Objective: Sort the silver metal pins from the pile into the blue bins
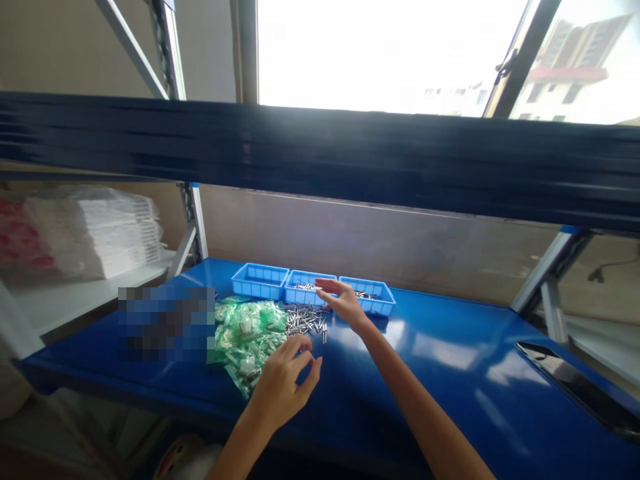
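My right hand (pixel 343 300) reaches forward over a heap of small silver metal pins (pixel 304 320), its fingers stretched out above the middle blue tray (pixel 309 289); I see nothing in it. My left hand (pixel 285 383) hovers nearer to me over the blue shelf top (pixel 440 373), fingers curled loosely beside a pile of green plastic bags (pixel 249 337). Whether those fingers pinch anything is unclear. Three shallow blue trays stand in a row behind the pins: the left tray (pixel 260 280) looks empty, the right tray (pixel 377 297) holds some pins.
A dark shelf beam (pixel 320 160) crosses the view above the work surface. White stacked packets (pixel 90 230) lie on a side shelf at the left. A dark flat phone-like object (pixel 580 383) lies at the right. A blurred patch covers part of the left surface.
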The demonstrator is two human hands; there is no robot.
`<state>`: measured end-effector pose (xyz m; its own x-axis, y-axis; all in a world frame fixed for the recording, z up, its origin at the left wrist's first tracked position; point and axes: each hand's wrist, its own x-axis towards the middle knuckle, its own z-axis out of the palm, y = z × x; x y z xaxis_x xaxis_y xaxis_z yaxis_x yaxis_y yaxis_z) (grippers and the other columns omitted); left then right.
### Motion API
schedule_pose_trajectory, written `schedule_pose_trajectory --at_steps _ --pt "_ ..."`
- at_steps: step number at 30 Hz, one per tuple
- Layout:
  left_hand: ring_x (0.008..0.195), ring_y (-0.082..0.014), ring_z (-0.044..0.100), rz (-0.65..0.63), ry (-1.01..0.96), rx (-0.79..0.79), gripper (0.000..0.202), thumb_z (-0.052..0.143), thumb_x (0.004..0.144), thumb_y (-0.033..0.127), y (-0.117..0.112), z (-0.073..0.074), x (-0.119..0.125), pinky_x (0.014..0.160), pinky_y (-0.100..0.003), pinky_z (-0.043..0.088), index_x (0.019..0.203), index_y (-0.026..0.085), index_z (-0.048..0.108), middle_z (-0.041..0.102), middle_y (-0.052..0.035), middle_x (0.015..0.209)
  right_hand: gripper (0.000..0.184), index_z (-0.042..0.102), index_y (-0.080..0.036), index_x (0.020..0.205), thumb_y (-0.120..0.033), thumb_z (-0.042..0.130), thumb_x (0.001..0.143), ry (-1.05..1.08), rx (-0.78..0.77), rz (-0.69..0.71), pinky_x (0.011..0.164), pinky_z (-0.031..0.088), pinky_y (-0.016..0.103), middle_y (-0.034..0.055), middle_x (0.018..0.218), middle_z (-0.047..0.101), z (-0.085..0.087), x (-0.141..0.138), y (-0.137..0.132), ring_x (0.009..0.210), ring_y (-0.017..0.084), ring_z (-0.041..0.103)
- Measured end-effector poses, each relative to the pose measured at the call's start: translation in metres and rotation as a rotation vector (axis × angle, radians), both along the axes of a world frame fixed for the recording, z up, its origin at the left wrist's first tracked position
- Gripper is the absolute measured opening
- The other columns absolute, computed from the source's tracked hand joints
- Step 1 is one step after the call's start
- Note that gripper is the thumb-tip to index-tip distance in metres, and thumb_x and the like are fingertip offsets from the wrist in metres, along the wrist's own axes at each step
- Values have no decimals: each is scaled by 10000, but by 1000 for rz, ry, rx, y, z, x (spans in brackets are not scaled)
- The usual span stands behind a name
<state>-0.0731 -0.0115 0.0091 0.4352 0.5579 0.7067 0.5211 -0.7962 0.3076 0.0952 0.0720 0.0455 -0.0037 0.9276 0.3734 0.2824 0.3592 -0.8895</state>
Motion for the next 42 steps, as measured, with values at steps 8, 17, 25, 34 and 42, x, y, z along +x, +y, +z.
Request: schedule_pose_trajectory --at_steps 8,17,25,34,42 --pt "793 -133 555 -9 -10 -12 199 409 821 166 1 3 1 710 -252 469 679 176 549 549 -40 849 285 690 -228 707 -493 648 615 -717 -48 -258 568 416 264 18 737 679 -8 12 -28 694 193 617" --pt "782 -134 541 41 24 58 174 429 810 154 3 -2 0 706 -261 457 677 171 539 548 -37 833 223 693 -223 757 -395 649 621 -736 -226 -226 550 372 248 8 716 681 -18 5 -30 700 181 613" --pt "754 -147 536 184 -1 73 185 449 801 190 3 0 0 672 -274 454 656 173 562 556 -38 803 217 684 -205 758 -364 675 611 -518 -201 -231 575 395 264 23 712 676 -29 11 -22 677 180 607" --pt "772 -126 584 245 -241 156 154 513 807 197 4 -2 -9 694 -224 451 909 207 629 624 -16 819 317 651 -152 761 -364 750 546 47 -150 325 515 421 234 21 706 635 -13 -3 -27 567 106 549" --pt "770 -150 585 406 -149 75 162 538 787 312 3 0 -4 571 -204 430 889 213 616 623 -12 800 387 658 -178 945 -331 726 597 95 -202 481 448 342 191 21 769 648 1 -9 -42 554 76 501"
